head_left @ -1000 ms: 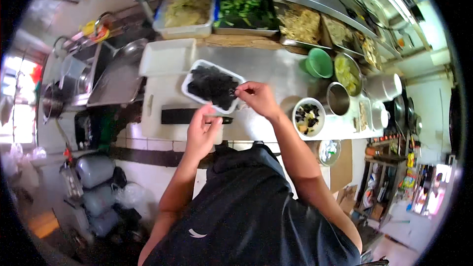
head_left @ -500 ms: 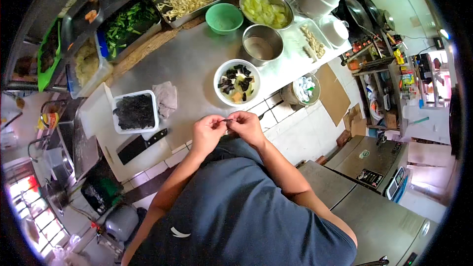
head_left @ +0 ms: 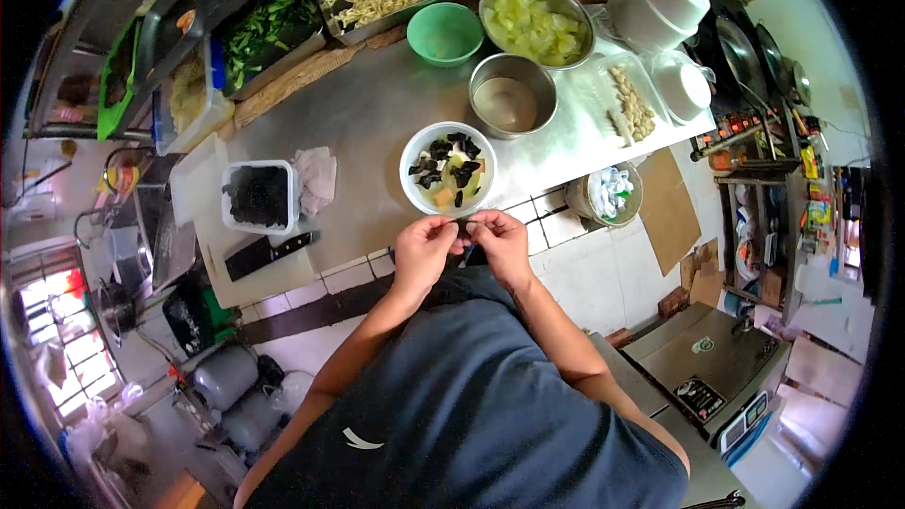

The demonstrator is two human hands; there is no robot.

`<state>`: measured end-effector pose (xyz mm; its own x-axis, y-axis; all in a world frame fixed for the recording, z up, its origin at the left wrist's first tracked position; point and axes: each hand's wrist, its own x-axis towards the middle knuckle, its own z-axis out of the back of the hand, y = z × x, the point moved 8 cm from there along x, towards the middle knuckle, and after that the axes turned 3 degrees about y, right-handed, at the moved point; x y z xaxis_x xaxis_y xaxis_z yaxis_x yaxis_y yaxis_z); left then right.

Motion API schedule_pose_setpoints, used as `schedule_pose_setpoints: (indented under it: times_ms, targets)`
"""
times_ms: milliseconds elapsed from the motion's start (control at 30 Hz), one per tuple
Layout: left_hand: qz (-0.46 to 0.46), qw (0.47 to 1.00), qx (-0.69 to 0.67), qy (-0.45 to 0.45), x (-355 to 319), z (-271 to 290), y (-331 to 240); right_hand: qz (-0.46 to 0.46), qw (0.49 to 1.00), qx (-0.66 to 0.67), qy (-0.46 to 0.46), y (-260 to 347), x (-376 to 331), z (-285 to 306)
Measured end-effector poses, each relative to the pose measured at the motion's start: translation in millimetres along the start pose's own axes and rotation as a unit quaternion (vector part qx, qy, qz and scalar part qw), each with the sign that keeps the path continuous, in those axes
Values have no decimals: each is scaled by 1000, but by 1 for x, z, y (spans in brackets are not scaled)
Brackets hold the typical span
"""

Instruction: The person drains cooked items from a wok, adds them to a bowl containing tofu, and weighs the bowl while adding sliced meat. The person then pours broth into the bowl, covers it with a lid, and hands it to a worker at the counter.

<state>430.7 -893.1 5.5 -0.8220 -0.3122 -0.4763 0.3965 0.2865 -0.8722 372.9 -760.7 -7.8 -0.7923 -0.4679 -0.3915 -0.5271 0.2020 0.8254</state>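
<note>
Since a second ago, my left hand (head_left: pixel 426 250) and right hand (head_left: pixel 501 247) have moved from the white tub (head_left: pixel 293 212) to just beside the white food bowl (head_left: pixel 405 170), pinching one small dark piece (head_left: pixel 462 226) between them. If that pinch loosens, it could drop past the desk (head_left: pixel 368 179) onto the floor (head_left: pixel 584 264). I count one knife (head_left: pixel 250 257), one cloth (head_left: pixel 316 179), one green bowl (head_left: pixel 445 35), one metal pot (head_left: pixel 514 66).
</note>
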Motion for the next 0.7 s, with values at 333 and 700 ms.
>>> schedule_pose_setpoints:
  times_ms: [333, 700]
  targets:
    - [-294, 694, 650, -97, -39, 19, -142, 350, 732, -576, 97, 139, 44, -38]
    - [47, 789, 593, -155, -230, 219, -197, 297, 662, -687, 28, 377, -98, -23]
